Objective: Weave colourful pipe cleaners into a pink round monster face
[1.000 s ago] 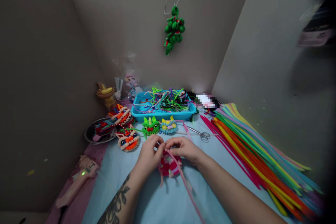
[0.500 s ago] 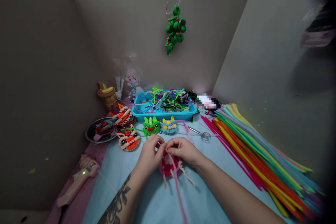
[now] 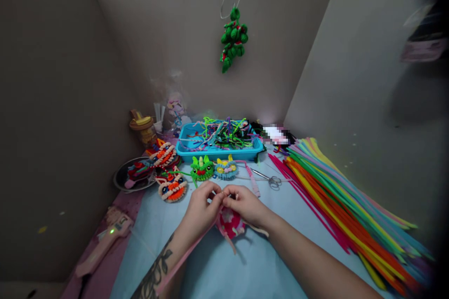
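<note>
Pink-and-red fuzzy piece [image 3: 231,225], head view: on the person's side of the blue tray [image 3: 217,154], just body-side of left hand [image 3: 204,204] and right hand [image 3: 246,203]. Both pinch its far edge, equally near; long axis unclear. Pink strand [image 3: 185,257] lies along left forearm [image 3: 172,242].

The long pink strand [image 3: 185,257] now runs along your left forearm [image 3: 158,268], instead of hanging over the red-pink piece [image 3: 231,224], whose lower pale end [image 3: 230,245] slants rightward.

Pipe-cleaner piece [image 3: 230,229]: red and pink, pale ends. Tray [image 3: 217,155]: blue. Hanging ornament [image 3: 234,34]: green, red flecks. Scissors [image 3: 264,176]: silver. Bench cloth [image 3: 249,273]: plain light blue. Left forearm [image 3: 156,267]: dark leaf tattoo.
</note>
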The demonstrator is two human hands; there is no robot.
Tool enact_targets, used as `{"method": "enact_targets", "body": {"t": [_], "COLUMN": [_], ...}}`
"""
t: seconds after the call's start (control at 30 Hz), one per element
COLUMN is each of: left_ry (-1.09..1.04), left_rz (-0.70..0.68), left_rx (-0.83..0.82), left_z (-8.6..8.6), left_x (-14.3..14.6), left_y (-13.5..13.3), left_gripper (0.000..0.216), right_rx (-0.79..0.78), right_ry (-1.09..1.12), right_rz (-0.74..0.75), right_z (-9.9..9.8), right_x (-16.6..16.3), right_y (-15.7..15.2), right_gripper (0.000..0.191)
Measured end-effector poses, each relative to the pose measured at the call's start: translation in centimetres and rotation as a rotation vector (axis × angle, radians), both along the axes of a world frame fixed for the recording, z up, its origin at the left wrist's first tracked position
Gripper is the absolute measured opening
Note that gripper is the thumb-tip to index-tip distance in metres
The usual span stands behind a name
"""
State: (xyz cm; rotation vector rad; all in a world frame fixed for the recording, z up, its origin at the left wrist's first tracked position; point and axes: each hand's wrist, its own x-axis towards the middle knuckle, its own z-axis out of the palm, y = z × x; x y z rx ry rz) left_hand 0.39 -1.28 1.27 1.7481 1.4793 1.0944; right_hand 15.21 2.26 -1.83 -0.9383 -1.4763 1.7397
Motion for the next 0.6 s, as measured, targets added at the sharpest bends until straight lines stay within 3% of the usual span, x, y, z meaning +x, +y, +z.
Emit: {"method": "enact_targets", "body": {"t": [0.13, 0.23, 0.4, 0.6], "left_ry": [-0.25, -0.081, 0.058, -0.133], "left_rz": [0.022, 0.001, -0.13, 0.042], "left_rx": [-0.141, -0.05, -0.082, 0.106], "left_z": [0.4, 0.8, 1.8, 2.4], "left_x": [-1.5, -2.7, -3.3, -3.0], "left_y": [0.3, 0.4, -0.1, -0.3], "left_gripper": [0.022, 0.02, 0.041, 0.011], "right_rx": [0.026, 0.015, -0.008, -0.004], "right_ry": [0.037, 0.097, 0.165, 0.112], "right_rz": [-0.046, -0.116, -0.207, -0.215], "right_z": [0.0, -0.2, -0.3, -0.4], "right_x": [0.6, 1.2, 1.6, 1.7], "right_y": [0.8, 1.7, 2.6, 2.4], "right_gripper": [0.04, 0.042, 0.045, 0.041]}}
